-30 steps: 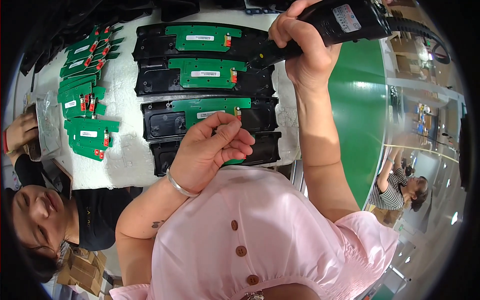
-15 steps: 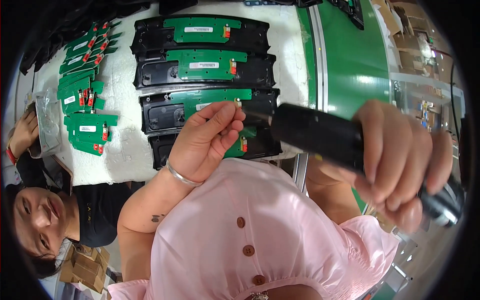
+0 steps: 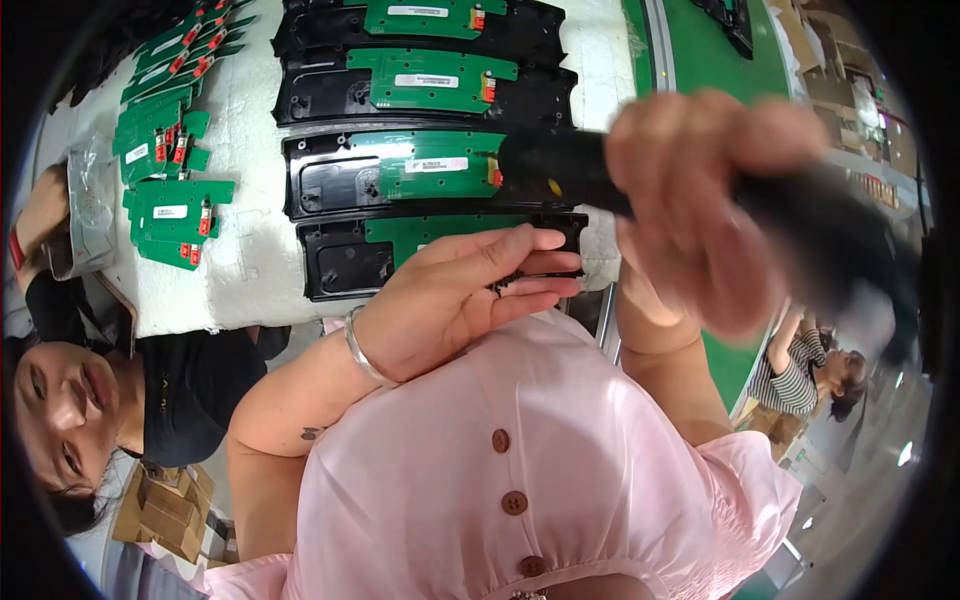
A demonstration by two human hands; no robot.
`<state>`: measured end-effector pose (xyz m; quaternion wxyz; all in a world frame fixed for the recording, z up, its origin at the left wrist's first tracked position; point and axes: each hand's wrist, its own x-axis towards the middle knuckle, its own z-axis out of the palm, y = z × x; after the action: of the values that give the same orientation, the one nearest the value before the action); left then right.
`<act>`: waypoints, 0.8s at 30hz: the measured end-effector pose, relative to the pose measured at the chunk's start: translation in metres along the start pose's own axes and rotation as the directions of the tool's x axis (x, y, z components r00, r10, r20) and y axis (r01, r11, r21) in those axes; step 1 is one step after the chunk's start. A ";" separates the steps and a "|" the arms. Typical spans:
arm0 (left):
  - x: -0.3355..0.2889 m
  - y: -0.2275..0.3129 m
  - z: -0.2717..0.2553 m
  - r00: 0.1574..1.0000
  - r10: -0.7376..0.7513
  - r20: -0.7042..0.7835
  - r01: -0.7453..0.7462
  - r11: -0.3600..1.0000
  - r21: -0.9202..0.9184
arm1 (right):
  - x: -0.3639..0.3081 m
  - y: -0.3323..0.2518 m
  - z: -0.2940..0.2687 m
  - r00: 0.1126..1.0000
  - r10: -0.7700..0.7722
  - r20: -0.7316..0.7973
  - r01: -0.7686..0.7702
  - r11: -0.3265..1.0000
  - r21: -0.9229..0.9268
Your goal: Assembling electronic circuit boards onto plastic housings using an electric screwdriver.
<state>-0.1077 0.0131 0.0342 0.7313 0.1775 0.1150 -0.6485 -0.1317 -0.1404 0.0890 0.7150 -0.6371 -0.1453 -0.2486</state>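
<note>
My right hand (image 3: 690,200), blurred by motion, grips a thick black electric screwdriver (image 3: 570,170). The screwdriver's front end covers the right part of a black plastic panel (image 3: 335,182), close to the red connector on a green circuit board (image 3: 425,180) that lies in the panel. Its tip cannot be made out. Palm up, my left hand (image 3: 440,280) is open over the nearest black panel (image 3: 340,268), hiding part of its board. Several tiny dark screws (image 3: 507,283) lie on its fingers.
Two more panels with boards (image 3: 425,90) lie farther back on the white foam mat (image 3: 250,265). Loose green boards (image 3: 165,215) are piled at left. Another person's hand (image 3: 42,210) is beside a clear plastic bag (image 3: 92,215). A green surface (image 3: 715,120) runs along the right.
My left hand has gone from a pinch near the screwdriver's tip to open, showing the screws. My right hand has moved left and up with the screwdriver. The view has shifted slightly.
</note>
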 end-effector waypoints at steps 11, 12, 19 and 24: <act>-0.011 0.002 -0.015 0.998 0.056 -0.035 -0.044 0.961 0.274 | 0.005 0.029 0.006 0.994 0.088 -0.062 -0.089 0.996 -0.014; -0.011 0.002 -0.016 0.998 0.057 -0.035 -0.046 0.961 0.272 | 0.006 0.029 0.006 0.995 0.090 -0.050 -0.091 0.996 -0.017; -0.014 0.011 -0.019 0.994 0.096 -0.053 -0.075 0.950 0.303 | 0.012 0.030 0.007 0.993 0.119 -0.012 -0.119 0.993 -0.020; -0.012 0.010 -0.021 0.987 0.133 -0.093 -0.107 0.963 0.246 | 0.015 0.036 0.004 0.990 0.135 0.029 -0.136 0.991 0.019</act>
<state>-0.0976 0.0337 0.0209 0.7352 0.3063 0.0645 -0.6013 -0.0997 -0.1368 0.0669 0.7349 -0.6412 -0.1140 -0.1891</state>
